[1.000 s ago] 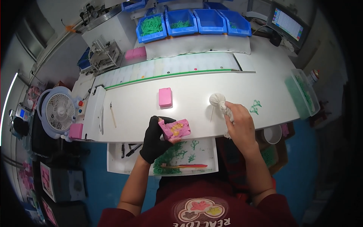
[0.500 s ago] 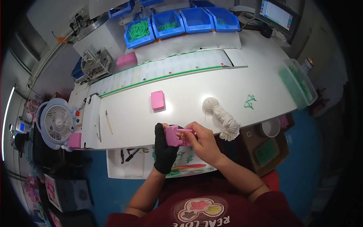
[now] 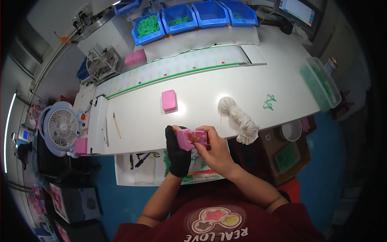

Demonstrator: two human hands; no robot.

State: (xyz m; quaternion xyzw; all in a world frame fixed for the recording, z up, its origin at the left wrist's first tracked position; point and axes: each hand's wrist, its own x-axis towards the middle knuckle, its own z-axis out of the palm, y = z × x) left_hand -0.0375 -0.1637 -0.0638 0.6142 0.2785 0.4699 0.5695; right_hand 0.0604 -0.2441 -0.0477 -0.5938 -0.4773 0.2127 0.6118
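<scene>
The bare right hand (image 3: 217,155) has its thumb and forefinger drawn close around the right wall of a pink mould (image 3: 184,139), thumb bent in at the opening; the left hand (image 3: 178,157), in a black glove with bare fingertips, wraps the mould's left side. The mould sits between both hands near the table's front edge, its walls looking thick, matt and rubbery, and a glossy yellow-brown piece (image 3: 192,137) of uneven outline lies in its hollow. Prying on one side alone could snap a thin part of that piece, I judge, or a sudden flex of the wall could spring it out toward the pulled-out drawer (image 3: 144,174) at 6 o'clock, where it might vanish among green scraps. A slip of the smooth glove could also let the mould twist. At 11 o'clock, apart from the hands, lies a plain pink block (image 3: 169,101) with rounded corners. At 2 o'clock a soft cream cloth bundle (image 3: 238,121) rests, knobbed at one end and creased below; beyond it, thin looped green pieces (image 3: 268,102) lie flat on the glossy white table (image 3: 141,125). Farther, at 12 o'clock, stand smooth blue bins (image 3: 149,38), some with green sprigs.
</scene>
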